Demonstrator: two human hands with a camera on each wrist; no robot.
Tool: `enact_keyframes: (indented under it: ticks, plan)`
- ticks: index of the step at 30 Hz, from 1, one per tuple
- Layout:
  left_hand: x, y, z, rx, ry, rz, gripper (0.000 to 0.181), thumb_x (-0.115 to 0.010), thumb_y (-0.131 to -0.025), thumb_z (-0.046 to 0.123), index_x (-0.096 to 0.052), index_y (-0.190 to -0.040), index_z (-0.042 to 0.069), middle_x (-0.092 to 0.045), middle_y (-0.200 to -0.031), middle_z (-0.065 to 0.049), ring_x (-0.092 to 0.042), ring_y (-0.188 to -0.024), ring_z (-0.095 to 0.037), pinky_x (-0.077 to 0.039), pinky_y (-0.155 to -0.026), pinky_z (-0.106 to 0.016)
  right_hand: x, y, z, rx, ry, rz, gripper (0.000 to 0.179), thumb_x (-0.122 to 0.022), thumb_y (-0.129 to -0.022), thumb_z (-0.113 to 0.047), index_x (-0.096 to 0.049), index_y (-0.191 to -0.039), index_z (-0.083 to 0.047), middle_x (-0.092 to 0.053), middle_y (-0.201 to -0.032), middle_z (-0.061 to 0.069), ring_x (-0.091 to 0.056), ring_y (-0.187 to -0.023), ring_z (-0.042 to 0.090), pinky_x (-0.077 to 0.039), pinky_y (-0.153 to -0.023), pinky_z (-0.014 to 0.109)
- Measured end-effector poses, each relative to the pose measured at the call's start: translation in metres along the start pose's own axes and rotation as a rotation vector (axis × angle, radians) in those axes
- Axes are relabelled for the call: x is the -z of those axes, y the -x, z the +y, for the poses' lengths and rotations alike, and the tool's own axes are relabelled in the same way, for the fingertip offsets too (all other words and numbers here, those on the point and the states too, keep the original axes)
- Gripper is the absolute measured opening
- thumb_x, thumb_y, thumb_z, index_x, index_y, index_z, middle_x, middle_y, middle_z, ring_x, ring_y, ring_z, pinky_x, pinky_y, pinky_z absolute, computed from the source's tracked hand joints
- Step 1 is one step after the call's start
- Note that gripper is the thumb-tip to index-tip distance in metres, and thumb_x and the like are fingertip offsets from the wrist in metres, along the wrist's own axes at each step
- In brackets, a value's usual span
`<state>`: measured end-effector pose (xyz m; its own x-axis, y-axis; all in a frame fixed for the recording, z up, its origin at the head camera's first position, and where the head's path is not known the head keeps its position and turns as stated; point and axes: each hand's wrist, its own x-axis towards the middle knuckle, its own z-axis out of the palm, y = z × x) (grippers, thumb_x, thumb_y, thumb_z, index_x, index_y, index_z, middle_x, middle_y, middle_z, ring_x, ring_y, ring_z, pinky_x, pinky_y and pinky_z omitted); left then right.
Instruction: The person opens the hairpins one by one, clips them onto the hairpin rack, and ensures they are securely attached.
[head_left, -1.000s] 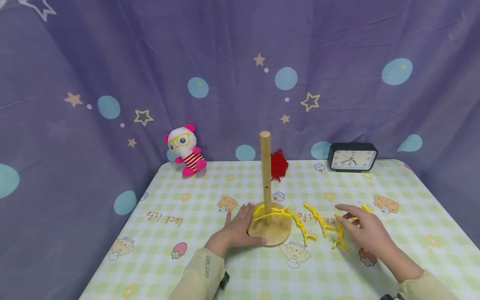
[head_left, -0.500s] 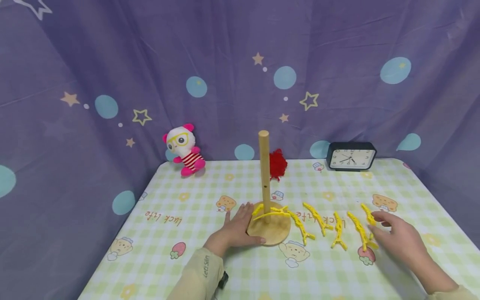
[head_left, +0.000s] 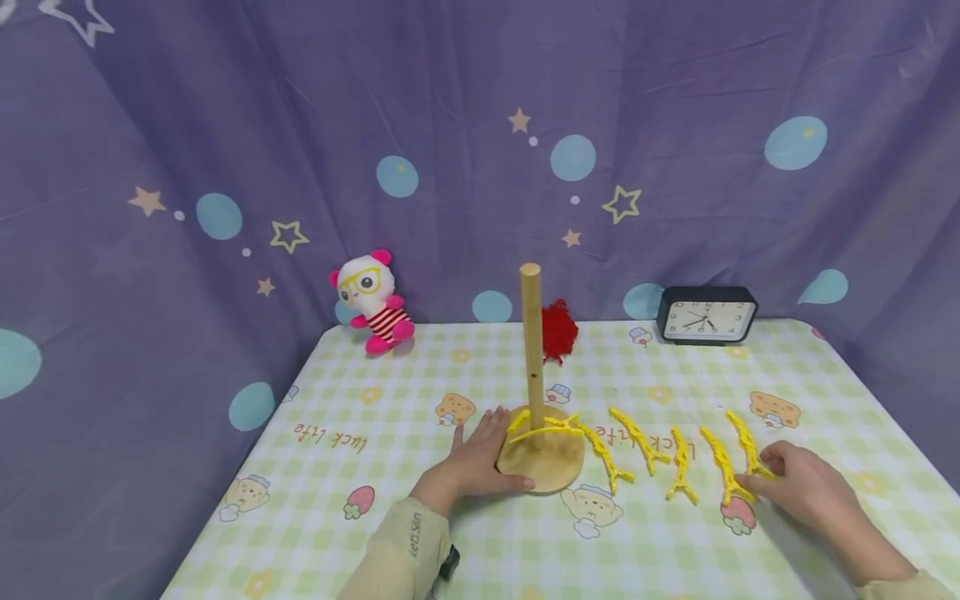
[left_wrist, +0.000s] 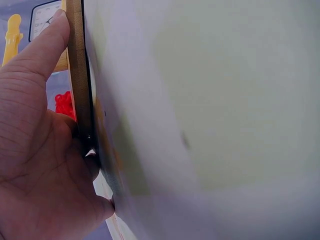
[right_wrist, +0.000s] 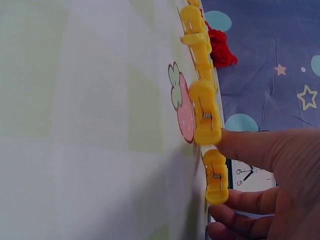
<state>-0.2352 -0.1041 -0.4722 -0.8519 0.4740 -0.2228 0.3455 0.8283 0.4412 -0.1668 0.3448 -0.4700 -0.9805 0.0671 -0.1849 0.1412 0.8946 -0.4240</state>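
In the head view my left hand [head_left: 471, 462] holds the left edge of a wooden stand's round base [head_left: 551, 477], thumb at the front rim. A bare wooden post [head_left: 532, 350] rises from the base. One long yellow spring clip [head_left: 546, 427] lies across the base, its forked end to the right. Several similar yellow clips fan out over the table to its right. My right hand [head_left: 810, 487] is at the two rightmost clips, fingers bent. Up close, the right thumb touches the nearer clip [right_wrist: 206, 117]; the index finger touches the farther clip [right_wrist: 216, 176].
A tangle of red yarn [head_left: 558, 332] lies behind the post. A black desk clock [head_left: 707, 315] stands at the back right, a plush panda [head_left: 372, 302] at the back left. A checked cloth [head_left: 300, 517] covers the table; a purple curtain [head_left: 450, 83] hangs behind.
My right hand has moved right along the row of clips, from the third one to the two at the right end, uncovering those behind it. The left hand stays on the base.
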Motion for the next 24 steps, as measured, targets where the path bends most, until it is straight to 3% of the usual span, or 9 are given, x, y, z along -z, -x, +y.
enact_keyframes:
  ticks: [4,6,9,11,14,16,18,24]
  plan:
    - [-0.001,0.001,0.001,-0.004,0.009,0.001,0.111,-0.066,-0.077,0.068,-0.014,-0.158,0.013,-0.008,-0.164,-0.006,-0.004,-0.15,-0.025,0.004,-0.114,-0.06,-0.001,0.001,0.001,0.016,0.029,0.014,0.071,-0.077,-0.075,-0.055,-0.06,-0.1,0.008,-0.062,-0.09,0.02,-0.059,-0.081,0.034,-0.048,-0.068,0.046]
    - [0.0,0.001,0.001,-0.004,0.017,0.0,0.111,-0.067,-0.078,0.068,-0.014,-0.158,0.012,-0.008,-0.164,-0.007,-0.004,-0.15,-0.025,0.004,-0.114,-0.06,-0.004,0.002,0.0,0.033,0.037,0.041,0.056,-0.079,-0.075,-0.05,-0.059,-0.086,0.001,-0.054,-0.076,0.011,-0.05,-0.068,0.024,-0.041,-0.058,0.038]
    - [0.0,0.001,0.001,-0.005,0.017,-0.003,0.111,-0.066,-0.078,0.067,-0.013,-0.158,0.012,-0.007,-0.164,-0.006,-0.003,-0.15,-0.024,0.005,-0.114,-0.06,-0.007,0.004,-0.002,0.06,0.056,0.074,0.043,-0.079,-0.076,-0.041,-0.05,-0.073,-0.009,-0.038,-0.067,0.002,-0.036,-0.061,0.018,-0.026,-0.054,0.032]
    - [0.0,0.001,0.001,-0.003,0.011,-0.004,0.111,-0.066,-0.078,0.068,-0.012,-0.158,0.013,-0.007,-0.164,-0.006,-0.003,-0.15,-0.024,0.005,-0.114,-0.06,-0.008,0.004,-0.003,0.067,0.068,0.088,0.043,-0.079,-0.077,-0.04,-0.053,-0.075,-0.006,-0.044,-0.067,0.007,-0.043,-0.06,0.021,-0.032,-0.052,0.033]
    - [0.0,0.002,0.001,-0.005,0.008,-0.004,0.11,-0.066,-0.078,0.067,-0.013,-0.158,0.013,-0.007,-0.164,-0.006,-0.003,-0.15,-0.024,0.005,-0.114,-0.06,-0.005,0.004,-0.004,0.029,0.075,0.081,0.049,-0.077,-0.078,-0.04,-0.06,-0.094,0.003,-0.059,-0.083,0.019,-0.056,-0.07,0.029,-0.043,-0.055,0.041]
    - [0.001,0.002,0.002,-0.007,0.011,-0.004,0.11,-0.067,-0.078,0.066,-0.013,-0.158,0.012,-0.008,-0.164,-0.007,-0.003,-0.149,-0.025,0.005,-0.114,-0.06,-0.003,0.005,-0.005,0.002,0.073,0.086,0.058,-0.077,-0.078,-0.041,-0.059,-0.108,0.006,-0.063,-0.096,0.024,-0.06,-0.078,0.034,-0.046,-0.059,0.046]
    - [0.001,0.002,0.002,-0.009,0.015,-0.002,0.11,-0.067,-0.079,0.065,-0.014,-0.158,0.011,-0.008,-0.163,-0.007,-0.004,-0.149,-0.025,0.004,-0.114,-0.06,-0.001,0.006,-0.006,-0.008,0.062,0.1,0.057,-0.076,-0.079,-0.038,-0.057,-0.111,0.006,-0.064,-0.098,0.025,-0.061,-0.079,0.036,-0.045,-0.059,0.047]
    - [0.001,0.002,0.002,-0.01,0.007,0.004,0.109,-0.067,-0.079,0.066,-0.014,-0.157,0.011,-0.009,-0.163,-0.008,-0.004,-0.149,-0.026,0.004,-0.114,-0.06,0.002,0.01,-0.017,0.073,0.004,0.192,0.049,-0.07,-0.088,-0.031,-0.054,-0.118,0.005,-0.064,-0.108,0.03,-0.065,-0.088,0.042,-0.047,-0.066,0.054]
